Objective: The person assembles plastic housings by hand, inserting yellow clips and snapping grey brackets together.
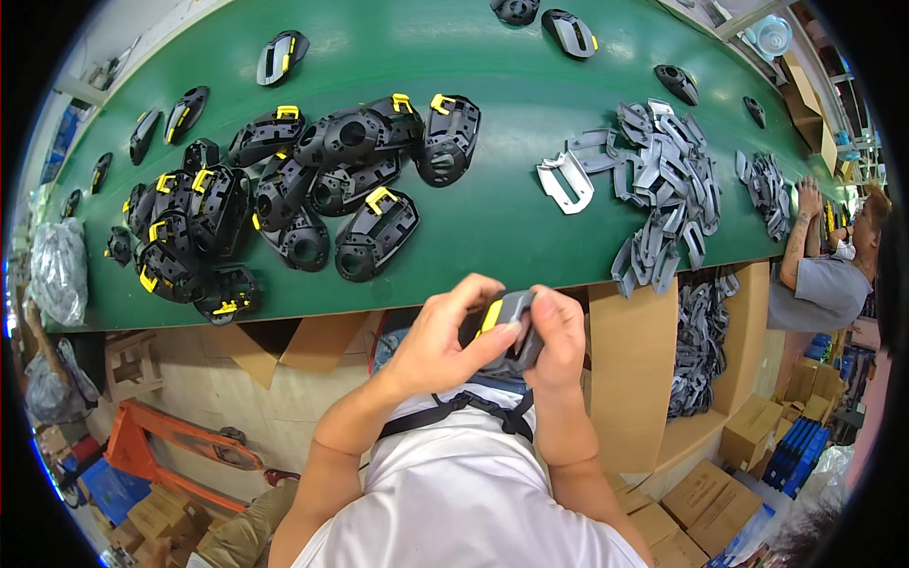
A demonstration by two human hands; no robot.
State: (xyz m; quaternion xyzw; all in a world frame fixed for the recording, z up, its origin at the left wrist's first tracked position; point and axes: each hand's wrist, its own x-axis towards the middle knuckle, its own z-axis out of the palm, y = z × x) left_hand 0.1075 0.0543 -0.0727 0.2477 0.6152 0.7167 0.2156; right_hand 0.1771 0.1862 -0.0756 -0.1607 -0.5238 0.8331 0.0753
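- The left hand (437, 343) curls its fingers around the near left side of a black housing part (511, 331) with a yellow tab, thumb pressed on the tab.
- The right hand (559, 341) grips the same part from the right, fingers clenched over its top edge.
- The part sits between both hands, in front of the chest, just near of the green table (502, 218) edge.
- A heap of black housings (284, 189) lies far left on the table.
- A pile of grey brackets (663, 180) lies far right.
- Another person's arm (800, 237) reaches the table at far right.
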